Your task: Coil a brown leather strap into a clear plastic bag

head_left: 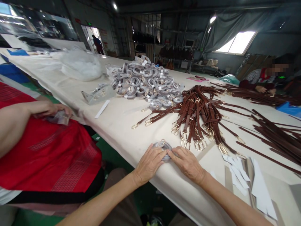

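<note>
At the table's near edge lies a coiled strap [167, 145] wrapped in greyish material, with a gold-coloured metal clasp standing up at its top. My left hand [150, 160] grips its left side, fingers bent over the coil. From the right, my right hand [187, 161] presses on it with thumb and fingers closed, and the two hands' fingertips nearly meet. Both hands hide part of the coil. Just beyond them spreads a pile of brown leather straps [199, 106] with gold-coloured buckles and clasps.
A heap of wrapped coiled straps [143, 80] stands farther back, with a clear plastic bag [81, 64] beyond it. White paper strips [261, 188] lie at right. A person in a red apron [68, 157] is close at left; another person [261, 77] sits across the table.
</note>
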Demonstrator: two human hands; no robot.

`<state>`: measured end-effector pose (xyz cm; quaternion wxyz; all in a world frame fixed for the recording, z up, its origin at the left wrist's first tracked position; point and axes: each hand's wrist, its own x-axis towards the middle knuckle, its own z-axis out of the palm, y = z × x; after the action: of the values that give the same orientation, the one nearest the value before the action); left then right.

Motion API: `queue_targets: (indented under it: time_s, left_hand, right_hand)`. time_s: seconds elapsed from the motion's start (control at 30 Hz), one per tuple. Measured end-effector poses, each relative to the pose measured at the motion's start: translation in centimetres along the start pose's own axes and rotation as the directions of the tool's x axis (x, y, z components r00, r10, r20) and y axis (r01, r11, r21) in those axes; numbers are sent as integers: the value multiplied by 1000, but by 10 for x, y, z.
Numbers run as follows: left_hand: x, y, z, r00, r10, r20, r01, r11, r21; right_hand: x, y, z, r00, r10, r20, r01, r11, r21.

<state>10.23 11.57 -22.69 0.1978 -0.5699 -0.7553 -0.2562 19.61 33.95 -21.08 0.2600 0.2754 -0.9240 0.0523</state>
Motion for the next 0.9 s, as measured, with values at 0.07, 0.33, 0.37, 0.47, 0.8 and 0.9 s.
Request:
queue_targets:
  time_s: [0.07,0.33,0.37,0.47,0.8,0.9]
  left_hand:
    - [-1,1,1,999,9,-36,-8,1000,9]
    - [-2,-2,-5,990,61,-125,-68,997,-47]
    - [-3,-2,-5,989,57,-134,-66,996,-60]
    - [-4,-2,-5,990,40,-132,-53,994,-98]
    - [-1,-3,-11,994,13,-105,-27,991,-135]
    - [-2,-2,-11,995,16,-101,-29,991,-130]
  right_hand:
    - [2,0,1,999,-15,-31,15,1000,6]
    - [16,3,-9,999,-28,-18,29,996,83]
    - [17,2,-9,1000,-24,-8,25,994,103]
    - [21,0,-10,999,-21,27,17,987,161]
    - [47,15,-32,967,-62,245,11,979,202]
    - [59,19,-33,942,-108,317,56,984,169]
